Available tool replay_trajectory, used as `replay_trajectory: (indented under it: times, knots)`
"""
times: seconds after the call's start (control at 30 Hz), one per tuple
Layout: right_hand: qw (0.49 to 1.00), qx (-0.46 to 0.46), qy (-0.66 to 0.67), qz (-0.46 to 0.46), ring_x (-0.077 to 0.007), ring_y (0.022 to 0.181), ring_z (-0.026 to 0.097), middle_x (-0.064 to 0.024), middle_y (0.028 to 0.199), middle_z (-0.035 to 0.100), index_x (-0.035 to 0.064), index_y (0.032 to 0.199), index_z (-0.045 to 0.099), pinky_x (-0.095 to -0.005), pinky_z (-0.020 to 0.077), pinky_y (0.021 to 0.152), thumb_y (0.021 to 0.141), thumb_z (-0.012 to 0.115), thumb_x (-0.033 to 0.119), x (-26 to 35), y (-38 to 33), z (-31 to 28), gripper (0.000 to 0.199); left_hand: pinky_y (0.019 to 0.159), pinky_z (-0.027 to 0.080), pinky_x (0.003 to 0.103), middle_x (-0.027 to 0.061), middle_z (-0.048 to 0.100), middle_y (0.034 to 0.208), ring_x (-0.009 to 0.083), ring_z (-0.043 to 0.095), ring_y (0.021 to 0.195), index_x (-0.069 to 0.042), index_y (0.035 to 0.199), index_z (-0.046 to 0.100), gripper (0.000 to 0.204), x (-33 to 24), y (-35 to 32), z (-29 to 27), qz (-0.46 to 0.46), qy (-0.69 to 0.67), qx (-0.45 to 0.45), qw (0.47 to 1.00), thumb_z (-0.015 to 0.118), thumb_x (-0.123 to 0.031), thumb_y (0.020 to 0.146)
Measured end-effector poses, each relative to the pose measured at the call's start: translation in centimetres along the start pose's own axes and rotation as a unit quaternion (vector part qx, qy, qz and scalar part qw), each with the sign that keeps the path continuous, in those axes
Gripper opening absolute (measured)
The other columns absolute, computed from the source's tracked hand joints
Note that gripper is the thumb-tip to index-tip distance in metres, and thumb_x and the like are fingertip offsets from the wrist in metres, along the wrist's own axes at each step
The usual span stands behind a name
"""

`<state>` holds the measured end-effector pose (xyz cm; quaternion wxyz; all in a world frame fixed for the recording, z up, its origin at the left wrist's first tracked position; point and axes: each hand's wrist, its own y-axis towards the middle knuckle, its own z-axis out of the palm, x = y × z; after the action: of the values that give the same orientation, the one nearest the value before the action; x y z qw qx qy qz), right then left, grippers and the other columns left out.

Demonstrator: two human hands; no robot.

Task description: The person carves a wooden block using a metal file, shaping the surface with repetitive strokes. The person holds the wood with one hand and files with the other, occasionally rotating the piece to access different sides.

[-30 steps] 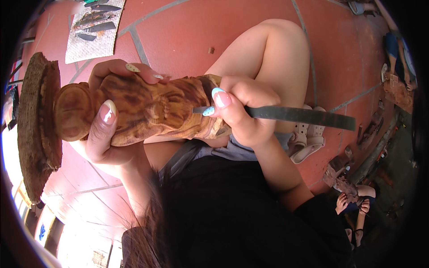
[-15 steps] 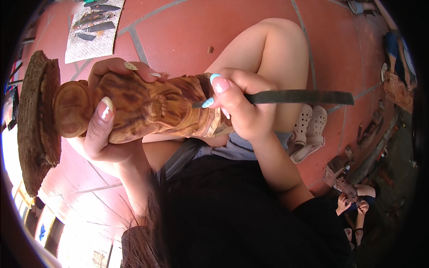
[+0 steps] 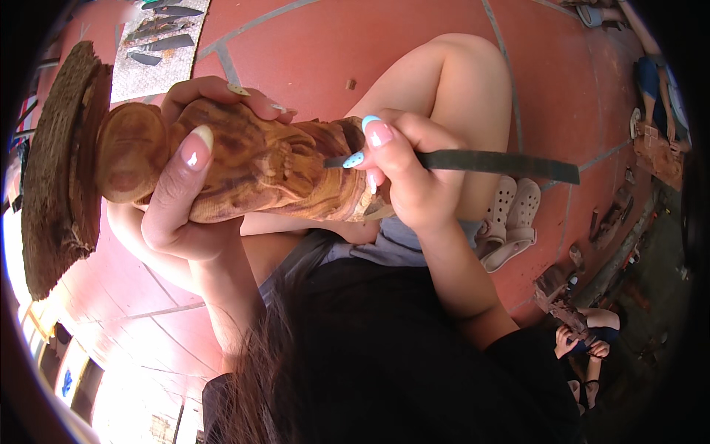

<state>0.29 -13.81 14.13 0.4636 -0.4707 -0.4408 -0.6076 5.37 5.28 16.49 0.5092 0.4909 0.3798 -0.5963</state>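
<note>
A carved wooden figure [image 3: 244, 170] with a rounded head and rough bark-like wood at its left end lies sideways above my lap. My left hand [image 3: 188, 177] is wrapped round it near the head, thumb on the near side and fingers over the far side. Between the thumb and fingers of my right hand [image 3: 410, 166] is a flat, dark metal carving blade [image 3: 510, 164]. Its narrow tip meets the carved folds near the middle of the figure, and its long end sticks out to the right.
Several dark blades lie on a white woven mat [image 3: 159, 55] at the far left. Pale clogs [image 3: 510, 222] stand on the red tiled floor [image 3: 555, 96] beside my leg. At the right, other people sit near wooden pieces [image 3: 562, 296]. A small wood chip [image 3: 350, 84] lies beyond my knee.
The figure has tilted and shifted slightly, its bark end rising and moving left. My left hand moved with it, and the blade's tip shifted a little to the right.
</note>
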Motion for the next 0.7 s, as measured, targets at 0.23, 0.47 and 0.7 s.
replay_trajectory:
  times: [0.23,0.47,0.7]
  knots:
    - [0.989,0.049,-0.053,-0.132,-0.0125,0.056,0.057,-0.0055,0.066,0.065,0.0004,0.068,0.061,-0.0258,0.0410,0.056,0.085,0.066,0.001,0.7,-0.7,-1.0,0.017,0.086,0.052,0.042,0.0206,0.062,0.091,0.0325,0.064,0.090,0.006,0.098,0.058,0.030,-2.0,2.0,3.8,-0.085,-0.060,-0.116,0.988,0.055,-0.023,0.090]
    - [0.996,0.046,0.042,-0.060,-0.0038,0.062,0.057,-0.0058,0.076,0.067,-0.0005,0.087,0.058,-0.0184,0.0395,0.055,0.082,0.067,-0.004,0.3,-1.2,-0.3,0.011,0.087,0.051,0.040,0.0191,0.065,0.089,0.0303,0.064,0.089,0.006,0.094,0.059,0.029,-1.1,3.3,2.6,-0.141,-0.148,-0.095,0.974,0.058,-0.023,0.090]
    - [0.995,0.013,0.102,0.021,-0.0075,0.068,0.063,-0.0068,0.076,0.063,0.0010,0.084,0.050,-0.0213,0.0506,0.059,0.084,0.068,-0.008,1.0,-0.8,-0.2,0.020,0.089,0.051,0.040,0.0183,0.065,0.089,0.0296,0.064,0.091,0.005,0.095,0.059,0.028,-1.7,2.8,3.5,-0.136,-0.102,-0.132,0.977,0.055,-0.023,0.091]
